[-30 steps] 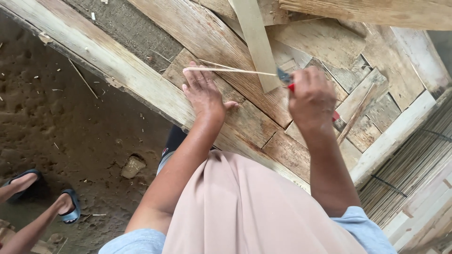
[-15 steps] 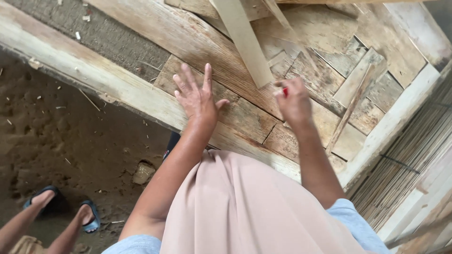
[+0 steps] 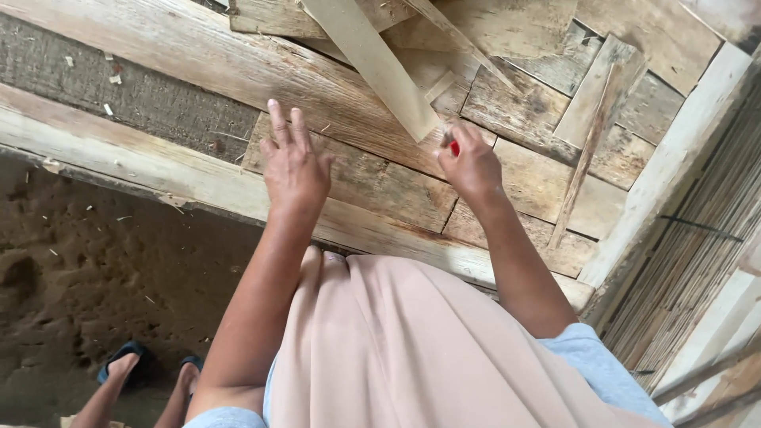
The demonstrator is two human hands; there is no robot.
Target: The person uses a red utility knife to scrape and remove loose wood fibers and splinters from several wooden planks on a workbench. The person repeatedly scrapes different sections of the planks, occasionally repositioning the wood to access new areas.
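My left hand (image 3: 295, 162) hovers over the weathered wooden boards (image 3: 372, 186) with its fingers stretched out and holds nothing. To its right, my right hand (image 3: 469, 165) is closed around a small red-handled tool (image 3: 454, 147), most of it hidden in the fist. That hand sits at the near end of a pale wooden slat (image 3: 372, 63) lying diagonally across the boards. A thinner strip (image 3: 464, 40) lies beside the slat. My pink garment (image 3: 396, 349) fills the lower middle of the view.
A thick pale beam (image 3: 119, 154) edges the boards on the left, with a dirt floor (image 3: 87, 269) below it. Another person's feet in blue sandals (image 3: 123, 366) stand at the bottom left. A tied stack of thin slats (image 3: 697, 254) lies on the right.
The thin stick held between my hands a second ago is gone from them. My left hand has lifted off the board, and my right hand has drawn in to the slat's end.
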